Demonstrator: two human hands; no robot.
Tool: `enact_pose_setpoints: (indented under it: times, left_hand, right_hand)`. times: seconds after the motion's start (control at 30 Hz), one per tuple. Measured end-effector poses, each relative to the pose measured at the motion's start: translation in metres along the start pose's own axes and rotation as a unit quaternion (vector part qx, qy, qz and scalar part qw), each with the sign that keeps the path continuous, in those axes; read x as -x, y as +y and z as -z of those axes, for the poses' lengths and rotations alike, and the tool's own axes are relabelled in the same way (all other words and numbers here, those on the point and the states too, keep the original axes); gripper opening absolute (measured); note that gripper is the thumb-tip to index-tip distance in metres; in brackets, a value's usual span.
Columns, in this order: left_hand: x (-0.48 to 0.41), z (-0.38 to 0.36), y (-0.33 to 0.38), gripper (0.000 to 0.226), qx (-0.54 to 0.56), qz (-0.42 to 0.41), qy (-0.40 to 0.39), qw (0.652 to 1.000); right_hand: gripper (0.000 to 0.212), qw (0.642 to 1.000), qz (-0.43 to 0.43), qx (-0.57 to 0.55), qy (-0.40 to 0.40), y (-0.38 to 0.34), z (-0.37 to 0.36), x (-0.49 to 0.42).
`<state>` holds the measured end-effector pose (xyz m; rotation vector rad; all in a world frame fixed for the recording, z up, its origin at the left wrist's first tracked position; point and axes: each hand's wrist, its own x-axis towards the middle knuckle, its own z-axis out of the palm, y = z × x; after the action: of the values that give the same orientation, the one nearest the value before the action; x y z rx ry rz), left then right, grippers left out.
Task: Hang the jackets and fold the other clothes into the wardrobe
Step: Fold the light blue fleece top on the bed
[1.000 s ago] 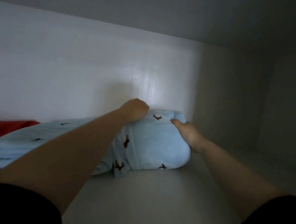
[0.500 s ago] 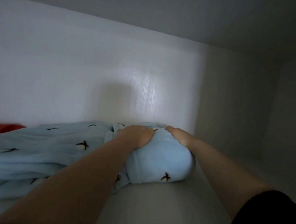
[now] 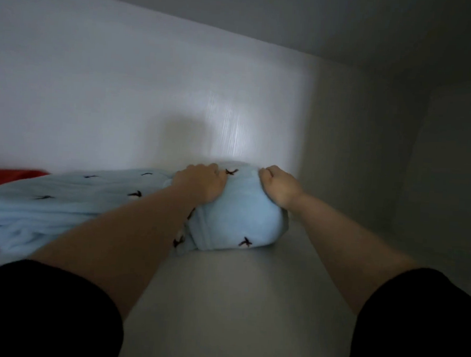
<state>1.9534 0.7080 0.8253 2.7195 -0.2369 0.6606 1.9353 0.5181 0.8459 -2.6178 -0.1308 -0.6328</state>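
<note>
2 hands, left hand (image 3: 201,183), right hand (image 3: 279,188), apparently gripping folded blue garment (image 3: 237,222), wardrobe shelf (image 3: 235,302)

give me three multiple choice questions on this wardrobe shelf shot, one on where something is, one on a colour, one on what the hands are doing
1. Where does the red cloth lie?
A. far left of the shelf
B. far right
C. under the right hand

2. What colour is the folded bundle?
A. white
B. light blue with dark marks
C. green

3. How are the hands placed?
A. both on the bundle
B. both off it
C. only the left touches

Key: 1 A, the red cloth sits at the left edge. 2 B, the folded bundle is light blue. 3 A, the left hand and right hand both rest on it with curled fingers.
</note>
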Motion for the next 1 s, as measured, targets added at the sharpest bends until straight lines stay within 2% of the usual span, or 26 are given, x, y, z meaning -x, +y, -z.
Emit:
enact_pose_setpoints:
  times: [0.17,0.23,0.37,0.47,0.53,0.67,0.77,1.0]
  left_hand:
    - [0.015,0.033,-0.002,0.058,-0.038,-0.043,-0.014,0.998]
    - [0.023,0.039,-0.001,0.058,-0.055,-0.051,-0.007,0.997]
    - [0.04,0.042,0.002,0.056,-0.076,-0.063,0.03,0.995]
    - [0.05,0.041,0.001,0.055,-0.111,-0.086,0.064,0.988]
    - [0.055,0.041,-0.001,0.055,-0.123,-0.099,0.068,0.985]
    - [0.061,0.042,-0.001,0.054,-0.126,-0.102,0.038,0.986]
    - [0.07,0.048,0.003,0.059,-0.128,-0.089,0.009,0.988]
    - [0.125,0.096,0.029,0.061,-0.097,-0.105,0.061,0.988]
  right_hand:
    - [0.054,0.996,0.04,-0.039,0.067,-0.006,0.02,0.028]
    - [0.054,0.996,0.054,-0.04,0.063,-0.01,0.024,0.033]
    - [0.056,0.996,0.083,-0.007,0.03,-0.017,0.012,0.042]
    - [0.058,0.992,0.095,0.033,0.081,-0.022,0.004,0.043]
    - [0.058,0.989,0.095,0.05,0.103,-0.022,0.002,0.041]
    - [0.06,0.995,0.074,0.053,0.044,-0.022,0.003,0.042]
    - [0.062,0.994,0.07,0.051,0.072,-0.028,0.016,0.052]
    - [0.057,0.991,0.055,0.083,0.094,-0.057,0.062,0.118]
